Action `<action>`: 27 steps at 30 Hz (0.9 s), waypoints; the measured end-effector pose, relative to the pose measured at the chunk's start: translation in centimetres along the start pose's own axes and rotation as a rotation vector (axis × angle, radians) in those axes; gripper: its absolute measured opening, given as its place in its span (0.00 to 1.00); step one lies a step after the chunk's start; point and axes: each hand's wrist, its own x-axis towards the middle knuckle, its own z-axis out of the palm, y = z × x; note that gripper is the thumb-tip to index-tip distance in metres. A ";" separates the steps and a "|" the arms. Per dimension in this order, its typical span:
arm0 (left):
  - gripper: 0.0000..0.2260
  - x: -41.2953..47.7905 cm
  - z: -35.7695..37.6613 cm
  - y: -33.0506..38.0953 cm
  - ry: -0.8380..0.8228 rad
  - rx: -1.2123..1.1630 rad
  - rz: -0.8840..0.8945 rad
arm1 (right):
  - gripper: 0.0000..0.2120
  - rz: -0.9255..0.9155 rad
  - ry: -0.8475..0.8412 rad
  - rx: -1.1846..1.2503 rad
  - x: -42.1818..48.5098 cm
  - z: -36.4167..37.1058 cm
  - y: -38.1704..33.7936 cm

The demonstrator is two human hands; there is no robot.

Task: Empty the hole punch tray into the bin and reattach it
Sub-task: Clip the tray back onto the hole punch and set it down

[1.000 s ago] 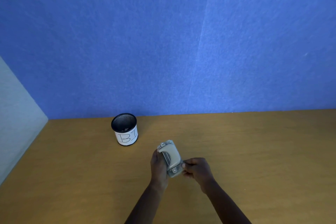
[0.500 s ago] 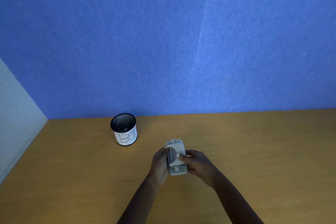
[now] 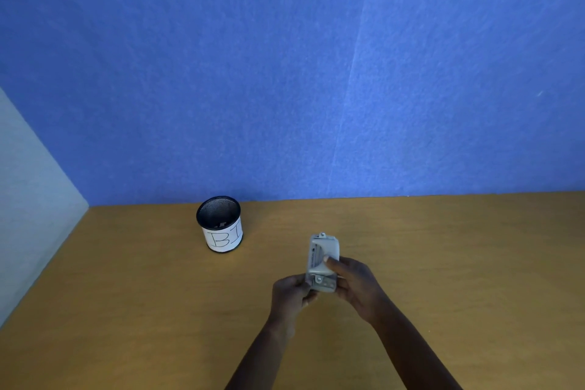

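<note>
We hold the punch (image 3: 323,258) between both hands at lower centre of the frame, above the desk (image 3: 459,263). Our left hand (image 3: 289,294) grips its near left edge; our right hand (image 3: 357,286) wraps its right side, thumb on top. The bin (image 3: 221,228) stands apart, up and left of the punch.

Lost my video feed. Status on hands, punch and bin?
Left hand and right hand both gripping grey metal hole punch. Black mesh bin stands apart, far-left. Nothing between.
</note>
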 end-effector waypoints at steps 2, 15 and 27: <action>0.10 0.3 0.3 -0.2 0.069 0.017 0.006 | 0.09 -0.007 0.004 -0.013 0.0 0.1 0.1; 0.10 1.7 0.7 -1.4 0.089 0.157 -0.064 | 0.09 -0.068 0.230 -0.239 1.2 -0.4 1.1; 0.17 1.3 -2.6 -2.5 0.233 0.943 0.305 | 0.12 -0.060 0.423 -0.587 3.9 -3.3 1.5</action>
